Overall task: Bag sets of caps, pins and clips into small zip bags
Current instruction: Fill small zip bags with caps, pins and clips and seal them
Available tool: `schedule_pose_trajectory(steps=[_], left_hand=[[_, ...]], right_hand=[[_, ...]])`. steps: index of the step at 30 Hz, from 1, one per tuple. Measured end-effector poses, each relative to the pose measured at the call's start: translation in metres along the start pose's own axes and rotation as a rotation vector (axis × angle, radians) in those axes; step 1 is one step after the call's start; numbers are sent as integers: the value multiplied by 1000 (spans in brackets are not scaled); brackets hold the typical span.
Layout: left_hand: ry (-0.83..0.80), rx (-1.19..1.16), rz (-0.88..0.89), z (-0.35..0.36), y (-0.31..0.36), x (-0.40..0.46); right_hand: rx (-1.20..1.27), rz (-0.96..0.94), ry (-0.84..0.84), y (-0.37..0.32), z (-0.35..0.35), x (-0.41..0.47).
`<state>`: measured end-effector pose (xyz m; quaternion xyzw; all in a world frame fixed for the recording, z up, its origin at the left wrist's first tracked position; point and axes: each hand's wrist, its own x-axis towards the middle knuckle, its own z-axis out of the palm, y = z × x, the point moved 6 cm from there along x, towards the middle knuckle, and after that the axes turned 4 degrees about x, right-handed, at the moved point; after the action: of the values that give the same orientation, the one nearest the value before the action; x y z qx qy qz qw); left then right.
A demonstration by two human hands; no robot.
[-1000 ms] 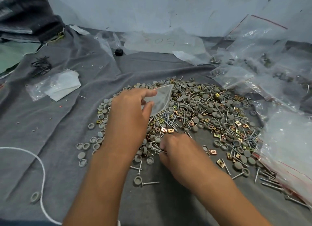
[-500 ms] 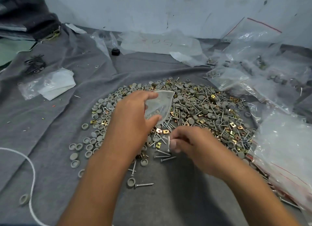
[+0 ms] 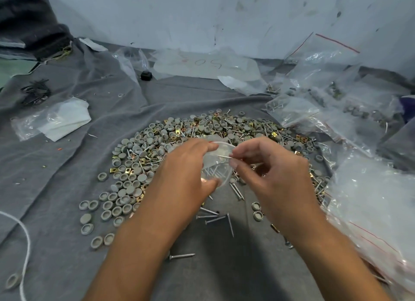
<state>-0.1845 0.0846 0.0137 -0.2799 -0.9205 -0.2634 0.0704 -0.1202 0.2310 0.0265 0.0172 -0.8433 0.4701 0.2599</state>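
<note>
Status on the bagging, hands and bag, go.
Left hand holds small zip bag open, pins inside. Right hand pinches a pin at the bag mouth. Nothing blocking.

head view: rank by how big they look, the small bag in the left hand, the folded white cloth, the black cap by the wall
1. folded white cloth
2. small bag, though it is nearer the camera and partly hidden by the left hand
3. black cap

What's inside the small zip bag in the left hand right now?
Several pins lie inside the small zip bag; the right hand feeds another pin in. The left hand covers part, so caps or clips can't be ruled out.
</note>
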Motion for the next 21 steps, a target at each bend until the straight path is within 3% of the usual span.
schedule_pose_trajectory(steps=[3,8,10,12,14,21], left_hand=[[-1,-20,-4,1,2,1],[58,-31,-25,-4,-1,2],[117,-33,-65,-10,-3,1],[164,-39,-88,-14,-5,1],[179,-44,-93,-16,-5,2],[161,-47,-105,-15,-4,3]], right_hand=[[-208,-125,39,-8,3,-4],[-114,-25,44,-1,-5,0],[-175,156,-78,13,-2,-2],[-354,375,-379,33,16,-17],[-466,478,-606,44,34,-34],[-524,374,-648,35,48,-36]])
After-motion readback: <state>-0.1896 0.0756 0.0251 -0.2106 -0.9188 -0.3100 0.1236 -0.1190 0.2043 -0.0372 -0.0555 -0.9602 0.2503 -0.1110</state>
